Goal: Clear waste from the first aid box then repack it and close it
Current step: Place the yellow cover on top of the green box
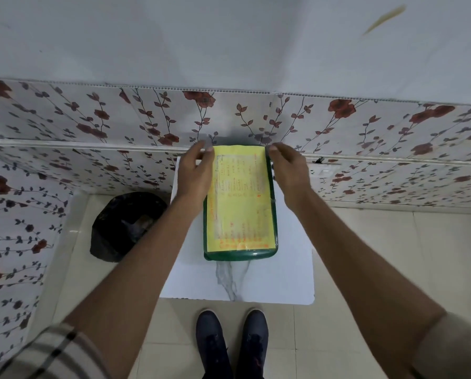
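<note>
A dark green first aid box [239, 254] with a yellow printed label [241, 198] covering its lid lies closed on a small white marble-patterned table [278, 280]. My left hand [194, 173] rests on the box's far left edge, fingers curled around the far corner. On the far right corner sits my right hand [289, 170], fingers bent over the rim. Both hands touch the lid's far end near the wall. Nothing from inside the box shows.
A bin lined with a black bag [125, 228] stands on the tiled floor left of the table. Floral-patterned wall panels [92, 119] run behind and to the left. A wall socket [323, 172] sits right of the box. My dark shoes [231, 343] are below the table's front edge.
</note>
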